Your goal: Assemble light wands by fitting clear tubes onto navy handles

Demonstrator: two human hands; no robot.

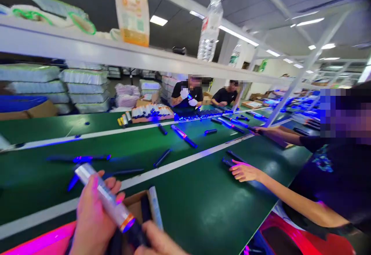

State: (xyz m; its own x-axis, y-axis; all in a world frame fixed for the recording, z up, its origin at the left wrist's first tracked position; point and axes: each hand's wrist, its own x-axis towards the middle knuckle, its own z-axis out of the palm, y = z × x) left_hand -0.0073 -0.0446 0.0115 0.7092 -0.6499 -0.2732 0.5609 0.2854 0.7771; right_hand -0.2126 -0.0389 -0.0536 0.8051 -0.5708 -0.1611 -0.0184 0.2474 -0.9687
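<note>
A silver and black cylinder with an orange band slants across the lower left of the head view. My left hand is wrapped round its silver upper part. At the bottom edge, my right hand has its fingers on the black lower end, partly cut off by the frame. Behind and below the cylinder stands an open cardboard box with dark and silver tubes in it. Several dark tubes lie on the green table beyond my hands, one of them a black tube.
At the right, a person in dark clothes reaches over the table, one hand on a black tube. Two people sit across the table. A white shelf holding bottles runs overhead. A tray of tubes stands at the far side.
</note>
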